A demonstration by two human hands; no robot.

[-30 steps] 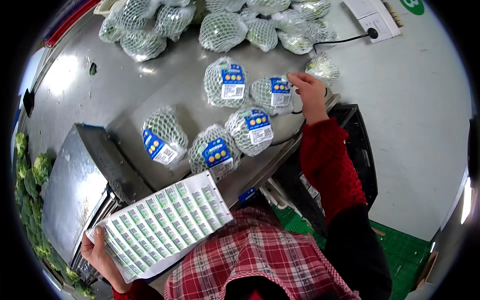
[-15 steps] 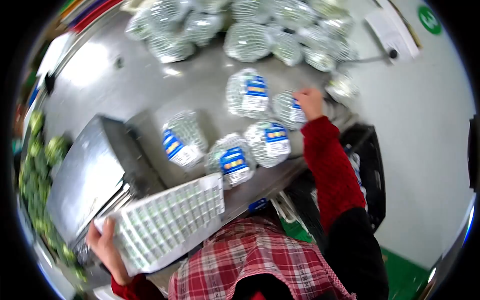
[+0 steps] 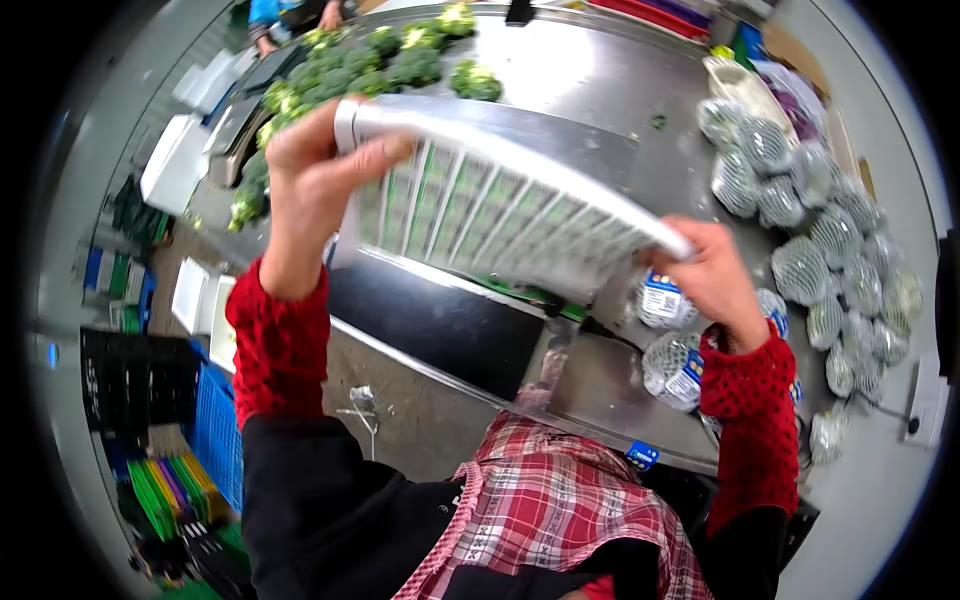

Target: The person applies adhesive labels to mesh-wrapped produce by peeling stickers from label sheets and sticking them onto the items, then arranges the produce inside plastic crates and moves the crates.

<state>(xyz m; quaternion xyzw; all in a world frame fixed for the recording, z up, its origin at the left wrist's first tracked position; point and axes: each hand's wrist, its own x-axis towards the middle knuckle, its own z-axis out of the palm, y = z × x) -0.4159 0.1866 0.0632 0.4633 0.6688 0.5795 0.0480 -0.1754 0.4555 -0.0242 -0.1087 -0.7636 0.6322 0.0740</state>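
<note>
A white sheet of green-printed labels [image 3: 480, 205] is stretched between both hands above the metal worktop, its top edge curled toward me. My left hand [image 3: 325, 180] grips its left end, with the thumb across the front. My right hand [image 3: 710, 275] is closed on the right end; some of its fingers are hidden. Beneath and beside the right hand lie net-patterned, wrapped round packs with blue-and-white labels, among them one pack [image 3: 673, 370] near the front edge. The sheet hides part of the metal box behind it.
Loose broccoli [image 3: 415, 66] is heaped at the far left of the metal worktop [image 3: 560, 60]. Several unlabelled wrapped packs [image 3: 800, 270] are piled at the right. A blue crate [image 3: 215, 430] stands on the floor at left. Another person's hand [image 3: 330, 15] shows at the far edge.
My right hand has left a labelled pack and now holds the label sheet's right end. The sheet has been raised off the front edge. My view has turned left.
</note>
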